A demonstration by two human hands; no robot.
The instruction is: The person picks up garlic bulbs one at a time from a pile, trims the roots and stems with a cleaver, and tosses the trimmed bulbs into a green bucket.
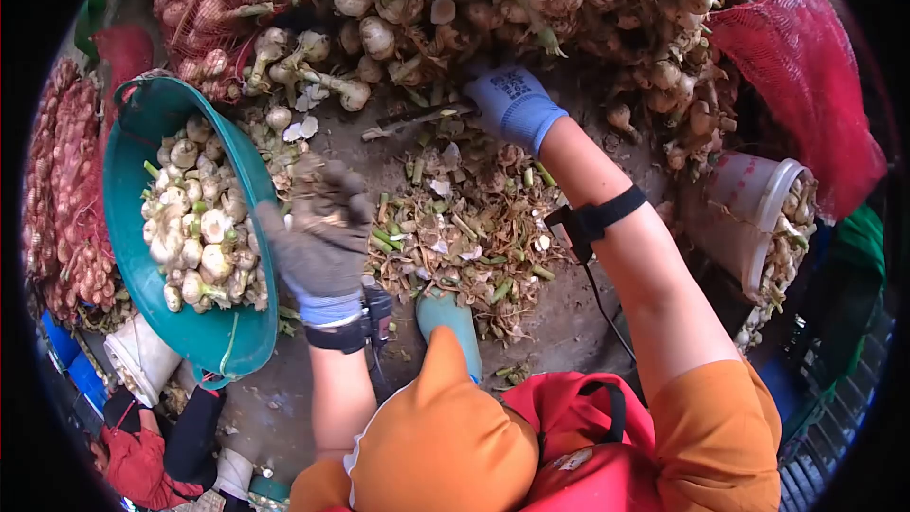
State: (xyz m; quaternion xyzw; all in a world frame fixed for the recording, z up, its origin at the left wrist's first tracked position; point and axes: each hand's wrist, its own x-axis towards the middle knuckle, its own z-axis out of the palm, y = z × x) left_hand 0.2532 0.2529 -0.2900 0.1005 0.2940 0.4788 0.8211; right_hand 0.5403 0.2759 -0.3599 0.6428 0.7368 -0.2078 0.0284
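My left hand point(320, 261), in a grey glove with a pale blue cuff, is smeared by motion beside the rim of a green tub point(254, 180). Its fingers are too blurred to show whether they hold anything. In the tub lie many trimmed garlic bulbs point(194, 213). My right hand point(512, 104), in a blue and white glove, is closed round one end of a long narrow tool point(422, 119), whose exact kind I cannot make out. The tool points left, just below a large heap of untrimmed garlic point(455, 19). Cut stalks and skins point(464, 218) cover the ground between my hands.
Red net sacks point(801, 76) hang at right, beside a tipped white bucket point(744, 209) of cut stalks. Netted garlic point(71, 199) is stacked at far left. Another person in red point(147, 460) sits lower left near a white bucket point(142, 356). My boot point(450, 327) is among the scraps.
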